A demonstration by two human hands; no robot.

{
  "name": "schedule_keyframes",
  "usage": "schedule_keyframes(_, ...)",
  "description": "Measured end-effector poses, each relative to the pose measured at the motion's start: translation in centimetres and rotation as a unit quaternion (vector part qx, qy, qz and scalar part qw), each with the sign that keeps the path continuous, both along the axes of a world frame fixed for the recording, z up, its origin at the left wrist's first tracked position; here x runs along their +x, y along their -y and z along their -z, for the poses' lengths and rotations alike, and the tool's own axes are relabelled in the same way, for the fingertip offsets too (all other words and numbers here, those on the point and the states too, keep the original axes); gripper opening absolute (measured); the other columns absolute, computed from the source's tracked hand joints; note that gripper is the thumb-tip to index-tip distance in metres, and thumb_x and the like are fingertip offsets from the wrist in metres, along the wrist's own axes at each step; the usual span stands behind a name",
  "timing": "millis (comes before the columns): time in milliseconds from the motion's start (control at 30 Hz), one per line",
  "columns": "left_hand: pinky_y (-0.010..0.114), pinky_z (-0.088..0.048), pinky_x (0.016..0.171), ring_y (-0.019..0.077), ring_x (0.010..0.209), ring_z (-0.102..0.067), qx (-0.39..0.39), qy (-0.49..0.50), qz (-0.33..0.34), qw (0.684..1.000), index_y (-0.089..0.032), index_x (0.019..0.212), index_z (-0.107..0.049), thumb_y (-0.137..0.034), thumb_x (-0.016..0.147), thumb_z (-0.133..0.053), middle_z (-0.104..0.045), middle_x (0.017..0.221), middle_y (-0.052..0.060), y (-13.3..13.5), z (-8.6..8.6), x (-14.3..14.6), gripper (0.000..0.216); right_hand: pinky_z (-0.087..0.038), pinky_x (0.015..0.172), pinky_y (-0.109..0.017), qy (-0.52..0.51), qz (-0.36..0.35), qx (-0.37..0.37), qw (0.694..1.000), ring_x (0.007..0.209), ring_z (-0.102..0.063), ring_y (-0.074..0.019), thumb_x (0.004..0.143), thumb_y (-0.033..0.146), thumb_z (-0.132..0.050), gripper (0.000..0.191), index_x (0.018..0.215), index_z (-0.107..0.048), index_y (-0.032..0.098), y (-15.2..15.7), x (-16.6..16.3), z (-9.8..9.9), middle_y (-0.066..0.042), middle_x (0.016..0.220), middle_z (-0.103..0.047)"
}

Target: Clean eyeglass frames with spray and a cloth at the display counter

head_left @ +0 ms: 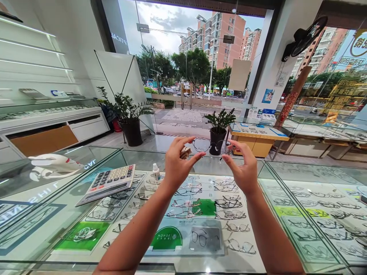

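I hold a pair of thin-framed glasses (210, 146) up in front of me, above a glass display counter (266, 179). My left hand (177, 162) pinches the left lens rim between thumb and fingers; a small crumpled cloth or tissue (185, 152) is tucked in the same hand. My right hand (242, 168) pinches the right side of the frame, fingers closed on it. Under the glass lie rows of several eyeglass frames (200, 202) on white trays.
A calculator (110, 182) lies on the counter to the left, with a small white dropper bottle (156, 172) beside it. Green brand cards (166, 238) sit inside the case. Potted plants (219, 128) stand on the floor beyond. More display counters (315, 198) run to the right.
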State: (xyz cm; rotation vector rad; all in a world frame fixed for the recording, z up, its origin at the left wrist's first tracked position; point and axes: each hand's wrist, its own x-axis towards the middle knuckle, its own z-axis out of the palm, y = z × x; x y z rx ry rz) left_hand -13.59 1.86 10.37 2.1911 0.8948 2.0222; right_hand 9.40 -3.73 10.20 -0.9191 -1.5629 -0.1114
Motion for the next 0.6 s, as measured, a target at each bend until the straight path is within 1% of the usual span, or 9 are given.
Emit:
schedule_keyframes(167,0.030,-0.059,0.084,0.0200,0.105,-0.071,-0.032,0.026,0.008,0.999,-0.022,0.122,-0.075,-0.051,0.085,-0.090,-0.074,0.113,0.007,0.27,0.12,0.49,0.049,-0.055,0.095,-0.047,0.000,0.013,0.017,1.000,0.106,-0.070,-0.0273,0.099,0.046,-0.077,0.041,0.136,-0.070,0.029,-0.11,-0.14,0.13,-0.007,0.112,-0.077)
schedule_keyframes(300,0.027,-0.058,0.080,0.0190,0.103,-0.070,-0.039,0.035,0.020,0.998,-0.022,0.120,-0.075,-0.048,0.085,-0.090,-0.073,0.111,0.007,0.42,0.10,0.65,0.046,-0.056,0.094,-0.047,-0.004,0.018,0.016,1.000,0.105,-0.070,-0.0273,0.099,0.048,-0.077,0.042,0.136,-0.070,0.029,-0.16,-0.15,0.17,-0.007,0.111,-0.077)
schedule_keyframes(600,0.025,-0.054,0.072,0.0162,0.092,-0.068,-0.046,0.049,0.012,0.998,-0.021,0.117,-0.076,-0.048,0.085,-0.091,-0.073,0.108,0.006,0.30,0.18,0.67,0.044,-0.058,0.098,-0.048,-0.037,0.007,0.016,0.999,0.110,-0.072,-0.0270,0.096,0.045,-0.080,0.046,0.138,-0.068,0.028,-0.28,-0.13,0.32,-0.009,0.120,-0.076)
